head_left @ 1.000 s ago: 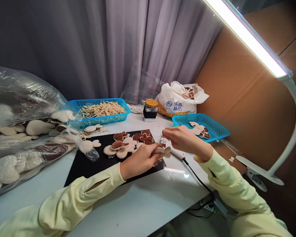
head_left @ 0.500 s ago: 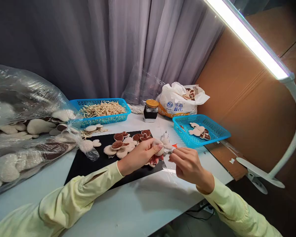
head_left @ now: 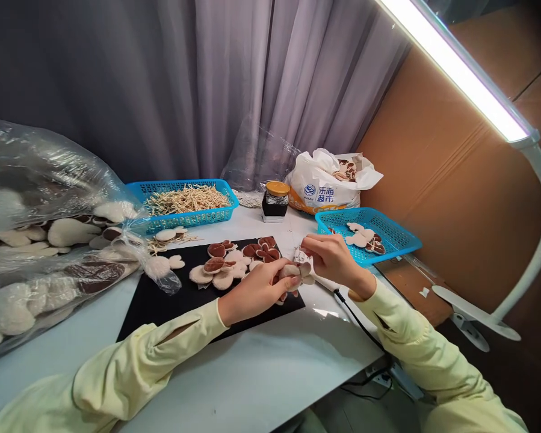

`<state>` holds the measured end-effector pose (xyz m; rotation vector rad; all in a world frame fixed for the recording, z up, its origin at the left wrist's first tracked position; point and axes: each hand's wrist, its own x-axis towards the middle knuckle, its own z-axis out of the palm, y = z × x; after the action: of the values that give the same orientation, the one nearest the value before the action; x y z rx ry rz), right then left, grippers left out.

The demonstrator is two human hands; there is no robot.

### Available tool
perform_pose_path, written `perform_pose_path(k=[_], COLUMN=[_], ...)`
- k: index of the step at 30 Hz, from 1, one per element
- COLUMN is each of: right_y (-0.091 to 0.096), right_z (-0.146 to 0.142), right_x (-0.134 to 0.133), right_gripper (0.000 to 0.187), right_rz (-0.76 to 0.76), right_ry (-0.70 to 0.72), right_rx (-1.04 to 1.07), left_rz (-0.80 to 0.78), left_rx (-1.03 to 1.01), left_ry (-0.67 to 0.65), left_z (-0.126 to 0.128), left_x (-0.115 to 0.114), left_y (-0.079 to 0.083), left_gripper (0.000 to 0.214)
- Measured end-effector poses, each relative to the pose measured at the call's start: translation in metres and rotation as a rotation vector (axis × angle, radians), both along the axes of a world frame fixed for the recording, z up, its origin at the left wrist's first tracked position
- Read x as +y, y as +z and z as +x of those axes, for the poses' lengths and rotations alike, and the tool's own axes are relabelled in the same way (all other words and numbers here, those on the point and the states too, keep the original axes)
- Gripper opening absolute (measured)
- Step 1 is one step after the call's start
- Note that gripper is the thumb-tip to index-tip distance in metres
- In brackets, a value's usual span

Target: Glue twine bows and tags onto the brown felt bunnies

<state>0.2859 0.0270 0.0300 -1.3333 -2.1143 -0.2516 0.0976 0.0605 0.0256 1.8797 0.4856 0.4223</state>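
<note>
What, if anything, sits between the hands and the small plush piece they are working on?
Nothing visible. The left hand already pinches the plush piece over the black mat's right edge, and the right hand meets it from the other side, gripping a white corded tool.

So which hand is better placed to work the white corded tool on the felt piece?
Probably the right hand: it already rests on the white tool, whose tip meets the felt piece. The left hand is busy pinching that piece.
</note>
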Motion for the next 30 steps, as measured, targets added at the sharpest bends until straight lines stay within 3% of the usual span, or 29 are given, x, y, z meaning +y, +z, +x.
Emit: perform_pose_path(k=[4, 8, 12, 20, 25, 30], right_y=[0.008, 0.016, 0.014, 0.011, 0.003, -0.007], right_z=[-0.003, -0.009, -0.012, -0.016, -0.018, -0.024], right_x=[-0.013, -0.016, -0.014, -0.018, -0.016, -0.004], right_gripper=[0.024, 0.022, 0.021, 0.023, 0.021, 0.018], right_rz=[-0.170, -0.408, -0.501, -0.562, -0.524, -0.452], right_ry=[0.015, 0.115, 0.154, 0.254, 0.270, 0.188], right_rx=[0.212, 0.365, 0.560, 0.860, 0.898, 0.871], left_rz=[-0.045, -0.068, -0.067, -0.039, -0.066, -0.108], left_rx=[-0.008, -0.011, 0.003, 0.009, 0.009, 0.005], left_ry=[-0.012, -0.019, -0.013, -0.001, 0.012, 0.032], left_z=[0.000, 0.000, 0.001, 0.001, 0.001, 0.002], left_x=[0.000, 0.000, 0.000, 0.002, 0.002, 0.003], left_y=[0.000, 0.001, 0.000, 0.003, 0.000, -0.002], left_gripper=[0.020, 0.021, 0.020, 0.018, 0.019, 0.017])
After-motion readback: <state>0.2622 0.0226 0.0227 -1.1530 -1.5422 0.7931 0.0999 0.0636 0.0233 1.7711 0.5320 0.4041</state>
